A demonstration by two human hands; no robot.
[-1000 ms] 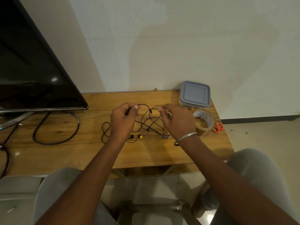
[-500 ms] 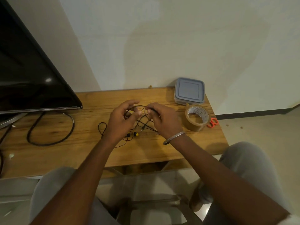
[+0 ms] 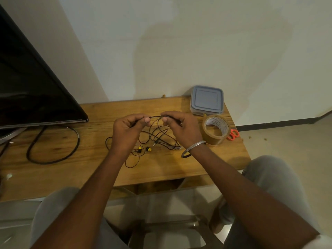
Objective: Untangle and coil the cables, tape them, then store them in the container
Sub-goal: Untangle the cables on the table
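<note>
- Wall, pale and bare, closes off the twelve o'clock side of the room, with light floor showing at three.
- The television (image 3: 32, 90), dark, fills ten o'clock, and its thick cord (image 3: 77, 139) loops on the wood at nine.
- The wooden table (image 3: 161, 169) stands against the wall. The person sits at its six o'clock edge.
- The lidded grey container (image 3: 206, 100) sits at one o'clock. A brown tape roll (image 3: 213, 139) is just in front of it, with orange scissors (image 3: 233, 134) beside the roll.
- The left hand (image 3: 125, 130) and right hand (image 3: 183, 128) are raised near mid-table, close together, each pinching wire between thumb and fingers.
- The thin black cables (image 3: 156, 116) lie here: one short stretch runs taut from nine to three between the pinches. The rest drops toward six in a loose tangle on the wood, its yellow plugs (image 3: 139, 148) near the left wrist.
- Untangling looks unfinished. I'd say the right hand is nearer the tape and container.
</note>
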